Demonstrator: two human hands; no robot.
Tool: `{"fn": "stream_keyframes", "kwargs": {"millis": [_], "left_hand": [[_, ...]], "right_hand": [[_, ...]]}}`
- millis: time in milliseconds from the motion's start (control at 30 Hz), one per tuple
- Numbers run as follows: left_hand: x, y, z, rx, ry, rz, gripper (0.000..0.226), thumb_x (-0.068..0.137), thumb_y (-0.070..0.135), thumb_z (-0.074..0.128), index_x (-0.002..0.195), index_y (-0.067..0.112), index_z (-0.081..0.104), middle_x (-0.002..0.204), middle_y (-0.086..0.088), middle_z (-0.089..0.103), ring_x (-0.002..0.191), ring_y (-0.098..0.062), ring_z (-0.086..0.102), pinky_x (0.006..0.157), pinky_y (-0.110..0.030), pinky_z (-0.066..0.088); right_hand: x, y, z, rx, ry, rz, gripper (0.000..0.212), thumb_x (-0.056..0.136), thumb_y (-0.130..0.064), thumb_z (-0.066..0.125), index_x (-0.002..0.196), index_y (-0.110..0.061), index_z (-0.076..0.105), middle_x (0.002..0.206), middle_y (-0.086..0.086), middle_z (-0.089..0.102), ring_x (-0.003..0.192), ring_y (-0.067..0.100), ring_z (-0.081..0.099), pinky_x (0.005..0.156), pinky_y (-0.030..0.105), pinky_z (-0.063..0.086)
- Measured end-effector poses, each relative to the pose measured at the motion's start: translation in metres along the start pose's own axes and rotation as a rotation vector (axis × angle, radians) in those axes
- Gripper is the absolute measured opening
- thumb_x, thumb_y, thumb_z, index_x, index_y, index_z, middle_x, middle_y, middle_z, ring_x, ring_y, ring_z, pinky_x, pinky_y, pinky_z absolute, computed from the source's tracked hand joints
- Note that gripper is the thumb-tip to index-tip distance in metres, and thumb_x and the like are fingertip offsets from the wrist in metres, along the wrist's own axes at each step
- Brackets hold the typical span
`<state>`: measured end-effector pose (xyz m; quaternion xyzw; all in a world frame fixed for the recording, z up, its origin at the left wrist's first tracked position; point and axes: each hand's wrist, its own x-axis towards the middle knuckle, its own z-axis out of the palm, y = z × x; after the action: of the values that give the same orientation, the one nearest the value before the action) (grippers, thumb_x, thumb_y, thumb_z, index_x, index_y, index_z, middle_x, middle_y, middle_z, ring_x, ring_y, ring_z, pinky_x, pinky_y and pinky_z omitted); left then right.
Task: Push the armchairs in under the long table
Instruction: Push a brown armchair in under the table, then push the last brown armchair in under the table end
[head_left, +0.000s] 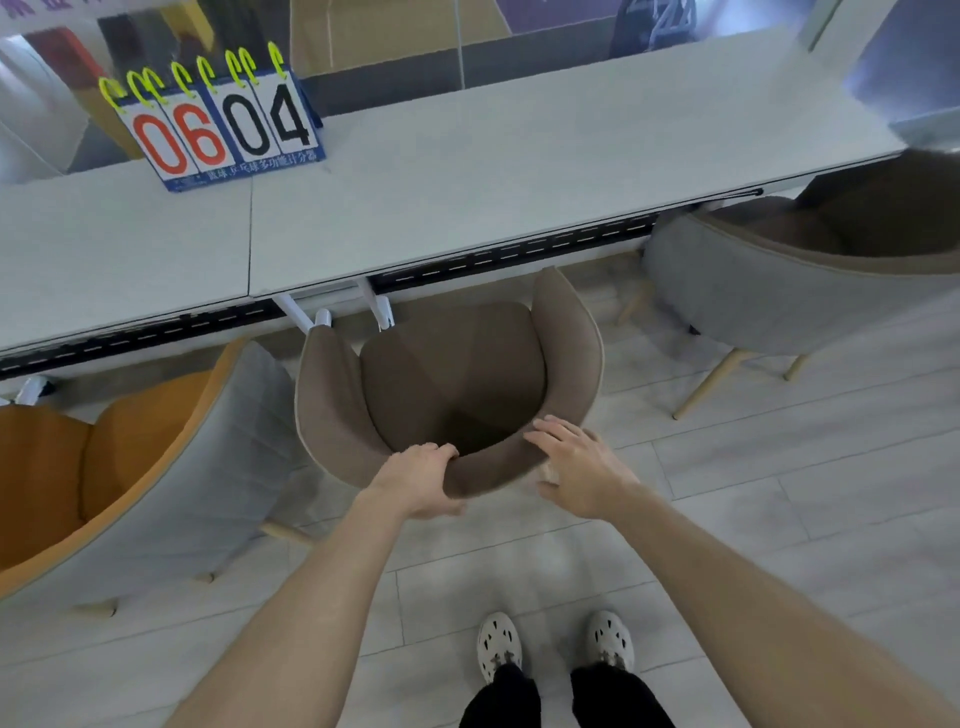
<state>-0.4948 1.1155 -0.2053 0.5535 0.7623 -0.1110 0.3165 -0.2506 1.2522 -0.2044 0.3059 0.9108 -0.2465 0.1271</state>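
Note:
A brown armchair (452, 374) stands in front of me, its armrest tips at the near edge of the long white table (467, 171). My left hand (421, 480) grips the top of its backrest, fingers curled over the rim. My right hand (576, 467) lies on the backrest's right side with fingers spread, thumb behind the rim. An orange armchair with a grey shell (130, 467) stands to the left, turned at an angle. A grey-backed brown armchair (779, 280) on the right sits partly under the table.
A flip scoreboard (218, 124) reading 06 and 04 stands on the table at the left. White table legs (322, 312) come down just ahead of the brown chair's left armrest. My feet (550, 649) stand on the pale plank floor behind the chair.

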Motion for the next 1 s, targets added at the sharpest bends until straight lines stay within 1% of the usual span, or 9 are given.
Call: {"fn": "stream_keyframes", "kwargs": {"millis": [67,133,200,267,333,467,667,767,1000], "left_hand": [[0.004,0.028,-0.011,0.002,0.004,0.022,0.075,0.082,0.062,0.076,0.145,0.027,0.051,0.132,0.003,0.061,0.119,-0.022,0.061,0.101,-0.043,0.053],[0.011,0.057,-0.022,0.044,0.017,0.044,0.07,0.086,0.06,0.074,0.142,0.023,0.054,0.132,0.001,0.061,0.122,-0.024,0.061,0.101,-0.043,0.052],[0.023,0.088,-0.033,0.077,0.033,0.055,0.064,0.088,0.056,0.073,0.14,0.021,0.056,0.13,-0.002,0.061,0.123,-0.026,0.061,0.101,-0.042,0.052],[0.037,0.124,-0.045,0.092,0.042,0.063,0.059,0.091,0.054,0.072,0.139,0.023,0.058,0.129,-0.003,0.061,0.122,-0.028,0.062,0.1,-0.043,0.052],[0.053,0.167,-0.056,0.107,0.054,0.076,0.054,0.093,0.053,0.071,0.138,0.025,0.059,0.129,-0.003,0.061,0.123,-0.028,0.061,0.101,-0.042,0.052],[0.085,0.262,-0.072,0.156,0.062,0.101,0.057,0.096,0.053,0.069,0.146,0.026,0.057,0.142,-0.003,0.06,0.132,-0.028,0.058,0.106,-0.043,0.05],[0.118,0.392,-0.093,0.166,0.113,0.148,0.056,0.097,0.053,0.068,0.145,0.026,0.056,0.14,-0.004,0.061,0.129,-0.028,0.059,0.105,-0.043,0.051],[0.137,0.441,-0.11,0.183,0.123,0.17,0.055,0.098,0.05,0.067,0.146,0.028,0.055,0.143,-0.003,0.06,0.131,-0.027,0.058,0.105,-0.044,0.052],[0.216,0.525,-0.149,0.173,0.122,0.188,0.053,0.098,0.052,0.066,0.145,0.03,0.055,0.142,-0.001,0.061,0.129,-0.027,0.058,0.103,-0.045,0.052]], "right_hand": [[-0.018,0.018,-0.017,0.066,-0.007,0.068,0.072,0.099,-0.038,0.067,0.162,-0.025,0.037,0.172,-0.003,0.029,0.156,0.024,0.032,0.124,0.046,0.034],[-0.038,0.047,-0.037,0.117,0.0,0.152,0.065,0.099,-0.034,0.067,0.158,-0.022,0.042,0.164,0.001,0.041,0.143,0.03,0.048,0.113,0.043,0.044],[-0.057,0.085,-0.056,0.128,0.012,0.208,0.06,0.099,-0.033,0.067,0.154,-0.019,0.046,0.157,0.005,0.048,0.133,0.031,0.056,0.107,0.042,0.047],[-0.076,0.131,-0.074,0.137,0.023,0.256,0.062,0.099,-0.038,0.068,0.155,-0.02,0.046,0.155,0.005,0.05,0.129,0.03,0.06,0.106,0.041,0.048],[-0.097,0.179,-0.09,0.148,0.038,0.29,0.066,0.099,-0.042,0.069,0.156,-0.021,0.045,0.156,0.004,0.048,0.128,0.03,0.061,0.107,0.04,0.047],[-0.141,0.274,-0.123,0.153,0.065,0.326,0.067,0.098,-0.045,0.069,0.156,-0.021,0.046,0.153,0.005,0.051,0.136,0.032,0.056,0.11,0.04,0.045],[-0.205,0.396,-0.168,0.14,0.104,0.406,0.065,0.098,-0.046,0.068,0.154,-0.022,0.047,0.154,0.005,0.053,0.135,0.031,0.056,0.11,0.044,0.047],[-0.223,0.442,-0.187,0.152,0.122,0.444,0.063,0.098,-0.047,0.069,0.153,-0.022,0.049,0.154,0.004,0.054,0.137,0.029,0.055,0.109,0.041,0.047],[-0.226,0.537,-0.229,0.131,0.113,0.474,0.061,0.098,-0.049,0.069,0.15,-0.023,0.052,0.152,0.004,0.057,0.136,0.028,0.056,0.11,0.043,0.048]]}}
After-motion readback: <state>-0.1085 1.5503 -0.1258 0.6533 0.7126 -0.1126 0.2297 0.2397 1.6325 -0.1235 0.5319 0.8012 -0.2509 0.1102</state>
